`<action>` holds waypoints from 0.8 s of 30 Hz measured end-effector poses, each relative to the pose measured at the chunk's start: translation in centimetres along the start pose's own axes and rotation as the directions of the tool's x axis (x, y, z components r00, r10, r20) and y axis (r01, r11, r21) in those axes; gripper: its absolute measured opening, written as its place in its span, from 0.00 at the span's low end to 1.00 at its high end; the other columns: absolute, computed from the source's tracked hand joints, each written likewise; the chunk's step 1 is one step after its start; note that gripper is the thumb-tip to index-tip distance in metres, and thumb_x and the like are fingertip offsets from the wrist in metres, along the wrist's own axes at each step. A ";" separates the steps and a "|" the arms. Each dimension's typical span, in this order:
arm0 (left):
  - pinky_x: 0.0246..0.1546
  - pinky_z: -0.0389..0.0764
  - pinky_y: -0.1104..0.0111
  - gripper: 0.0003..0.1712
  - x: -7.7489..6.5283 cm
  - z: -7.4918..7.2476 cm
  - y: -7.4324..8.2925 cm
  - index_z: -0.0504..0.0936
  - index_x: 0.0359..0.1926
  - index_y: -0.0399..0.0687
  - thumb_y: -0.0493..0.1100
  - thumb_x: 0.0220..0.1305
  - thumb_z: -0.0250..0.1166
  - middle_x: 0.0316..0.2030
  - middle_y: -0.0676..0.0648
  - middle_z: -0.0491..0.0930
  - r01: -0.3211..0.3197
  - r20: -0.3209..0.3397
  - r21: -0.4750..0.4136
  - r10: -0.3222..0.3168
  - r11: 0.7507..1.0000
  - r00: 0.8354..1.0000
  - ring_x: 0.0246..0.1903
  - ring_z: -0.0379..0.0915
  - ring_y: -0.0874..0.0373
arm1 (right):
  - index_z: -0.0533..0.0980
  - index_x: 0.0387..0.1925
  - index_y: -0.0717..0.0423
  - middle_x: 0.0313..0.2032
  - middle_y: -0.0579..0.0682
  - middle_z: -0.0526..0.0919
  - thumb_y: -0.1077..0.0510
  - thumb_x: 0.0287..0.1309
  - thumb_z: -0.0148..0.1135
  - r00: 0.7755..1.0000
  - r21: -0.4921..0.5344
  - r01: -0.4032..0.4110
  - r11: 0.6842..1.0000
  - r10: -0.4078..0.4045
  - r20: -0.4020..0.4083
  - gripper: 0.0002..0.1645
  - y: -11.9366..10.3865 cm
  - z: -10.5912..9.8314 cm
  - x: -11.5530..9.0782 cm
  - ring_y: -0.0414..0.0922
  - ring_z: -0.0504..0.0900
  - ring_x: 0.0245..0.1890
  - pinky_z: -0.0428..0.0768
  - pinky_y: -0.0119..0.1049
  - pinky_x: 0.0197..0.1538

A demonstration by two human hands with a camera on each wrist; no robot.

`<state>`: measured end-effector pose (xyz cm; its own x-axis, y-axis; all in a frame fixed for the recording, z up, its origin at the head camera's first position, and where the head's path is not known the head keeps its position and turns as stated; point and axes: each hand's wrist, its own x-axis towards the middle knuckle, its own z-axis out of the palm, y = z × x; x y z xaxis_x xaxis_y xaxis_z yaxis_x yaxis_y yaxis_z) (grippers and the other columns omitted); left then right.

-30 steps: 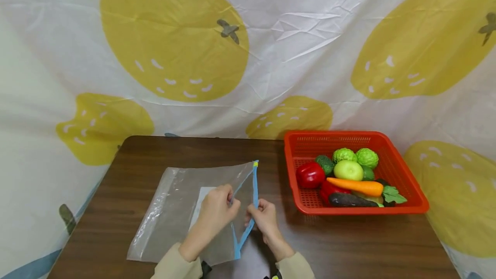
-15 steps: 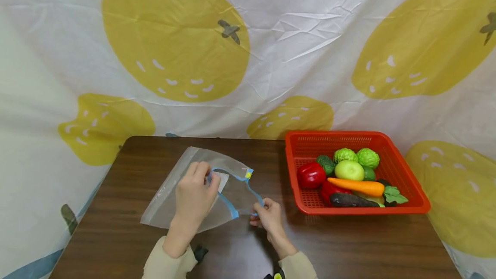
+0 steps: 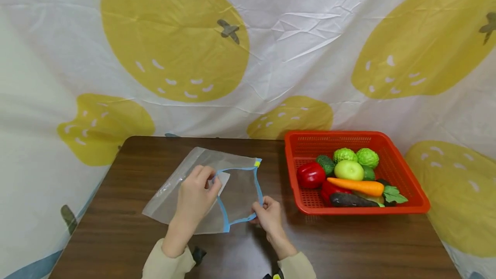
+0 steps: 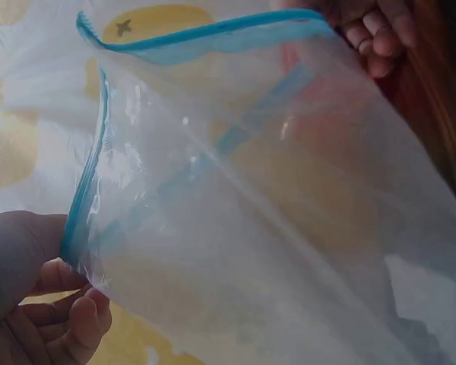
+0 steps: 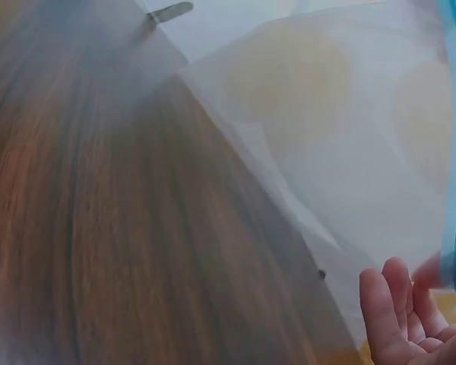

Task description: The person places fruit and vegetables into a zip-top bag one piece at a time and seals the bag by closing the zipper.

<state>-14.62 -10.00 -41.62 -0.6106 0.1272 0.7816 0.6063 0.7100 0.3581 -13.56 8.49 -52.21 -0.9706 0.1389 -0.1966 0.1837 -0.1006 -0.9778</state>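
Note:
A clear zip bag (image 3: 174, 193) with blue strips along its mouth is spread between both hands, its mouth gaping wide. My left hand (image 3: 195, 193) pinches the near-left strip, and in the left wrist view that blue strip (image 4: 83, 198) runs up from the fingers. My right hand (image 3: 269, 216) pinches the opposite strip at its front right part. From the right wrist view, this blue edge (image 5: 454, 152) meets the thumb and fingers at the lower right. A yellow tab (image 3: 257, 164) marks the far corner of the mouth. A white label (image 3: 223, 181) shows beside the left fingers.
A red basket (image 3: 420, 203) stands at the back right of the brown table (image 3: 348, 244). It holds a carrot (image 3: 356, 186), an eggplant (image 3: 353, 200), a red bell pepper (image 3: 311, 175) and several green vegetables. A lemon-print cloth (image 3: 271, 55) hangs behind.
My left hand has moved left and up with its strip, pulling the mouth from a narrow gap to a wide opening. My right hand has shifted slightly right, still holding its edge. The basket stays put.

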 end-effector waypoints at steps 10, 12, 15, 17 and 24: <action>0.14 0.71 0.71 0.07 1.1 -1.0 -1.5 0.76 0.24 0.36 0.23 0.43 0.61 0.21 0.44 0.73 0.069 -0.058 -0.005 -0.069 0.998 0.996 0.16 0.68 0.58 | 0.70 0.21 0.60 0.14 0.49 0.77 0.71 0.46 0.52 0.999 0.008 -0.035 0.999 0.035 0.000 0.05 1.0 -1.7 0.4 0.38 0.77 0.12 0.80 0.32 0.20; 0.15 0.72 0.71 0.07 1.1 -0.8 -1.6 0.76 0.23 0.36 0.23 0.43 0.62 0.20 0.44 0.73 0.077 -0.035 -0.024 -0.077 0.997 0.996 0.17 0.69 0.58 | 0.70 0.22 0.60 0.14 0.49 0.77 0.71 0.46 0.53 1.000 -0.010 -0.027 1.000 0.027 0.007 0.05 1.1 -1.8 0.4 0.38 0.77 0.12 0.80 0.33 0.20; 0.16 0.74 0.73 0.08 1.0 -0.3 -1.5 0.75 0.21 0.36 0.23 0.41 0.62 0.19 0.45 0.73 0.065 0.016 -0.049 -0.064 0.997 0.998 0.17 0.70 0.60 | 0.72 0.25 0.62 0.16 0.47 0.78 0.68 0.50 0.58 1.000 -0.080 0.012 0.997 -0.010 0.029 0.03 1.1 -2.1 0.1 0.40 0.78 0.14 0.81 0.36 0.22; 0.16 0.74 0.74 0.08 0.9 0.1 -1.5 0.75 0.20 0.36 0.23 0.40 0.63 0.18 0.46 0.73 0.053 0.039 -0.062 -0.050 0.997 0.998 0.17 0.70 0.60 | 0.73 0.28 0.64 0.18 0.48 0.79 0.63 0.51 0.63 0.997 -0.157 0.062 0.986 -0.054 0.057 0.08 0.6 -2.6 -0.5 0.44 0.80 0.15 0.82 0.39 0.23; 0.16 0.72 0.75 0.08 0.9 1.2 -1.2 0.75 0.20 0.37 0.25 0.38 0.65 0.17 0.46 0.73 0.040 0.029 -0.089 -0.038 0.995 0.999 0.16 0.69 0.61 | 0.76 0.33 0.66 0.22 0.52 0.81 0.61 0.45 0.72 0.955 -0.367 0.281 0.887 -0.222 0.195 0.16 -4.9 -6.4 -1.7 0.46 0.80 0.19 0.81 0.37 0.24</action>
<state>-16.56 -9.89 -41.95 -0.6479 0.1204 0.7522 0.6239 0.6504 0.4333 -11.84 15.02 -47.50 -0.9984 -0.0370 0.0429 -0.0523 0.3116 -0.9488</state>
